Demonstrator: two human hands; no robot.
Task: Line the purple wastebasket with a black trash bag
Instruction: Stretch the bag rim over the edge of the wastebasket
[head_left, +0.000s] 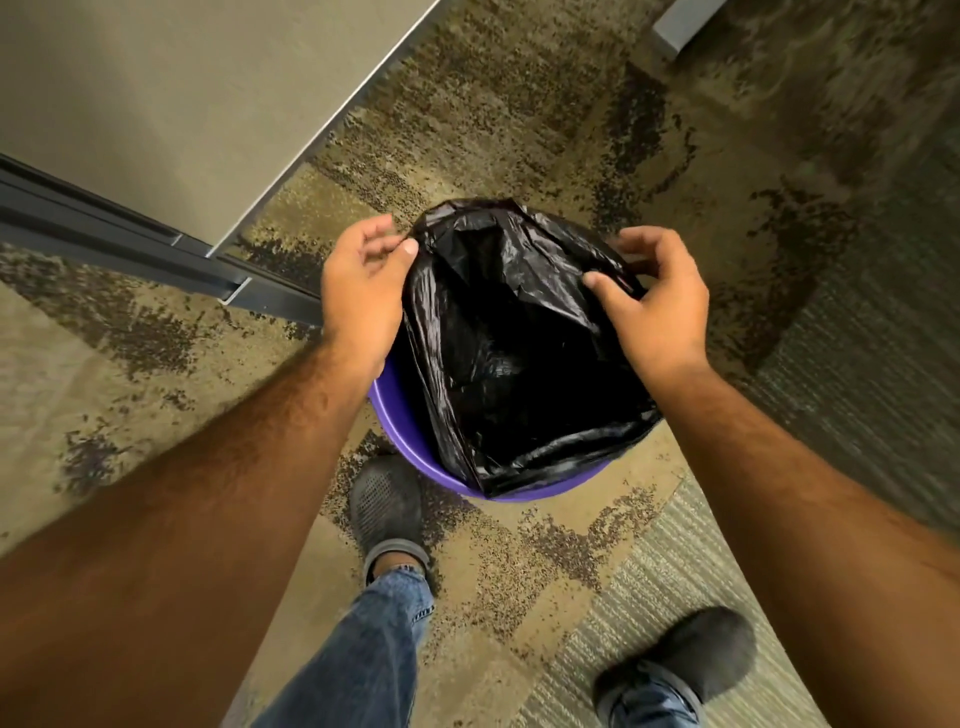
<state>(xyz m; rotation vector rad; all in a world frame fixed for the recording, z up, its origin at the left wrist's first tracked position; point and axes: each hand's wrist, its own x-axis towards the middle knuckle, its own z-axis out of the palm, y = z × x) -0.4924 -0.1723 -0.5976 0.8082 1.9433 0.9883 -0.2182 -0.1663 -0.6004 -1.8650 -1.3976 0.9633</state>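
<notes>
The purple wastebasket (410, 457) stands on the patterned carpet floor (519, 130), near the middle of the view, just beyond the person's feet. A black trash bag (509, 353) sits inside it with its mouth spread open; the bag's interior is dark and creased. The far edge of the bag rises above the basket and hides the far rim completely. At the near right the bag's edge folds over the rim, while at the near left a band of bare purple rim and inner wall remains exposed between the bag and the left forearm. The left hand (361, 291) is at the far left edge of the bag, its fingers (408, 249) curled with thumb and forefinger tips close together at the plastic; whether they actually pinch the film cannot be told. The right hand (660, 306) is at the far right edge, its fingers clamped on a fold of the bag, thumb on the inner side and the others wrapped over the outer side. Both forearms reach in from the near corners. A dark shoe (384, 504) sits just beside the basket's near left side, below a blue jeans leg (363, 660); a second dark shoe (680, 660) is at the near right, well apart from the basket. A beige panel (171, 93) with a dark frame (104, 234) occupies the far left.
</notes>
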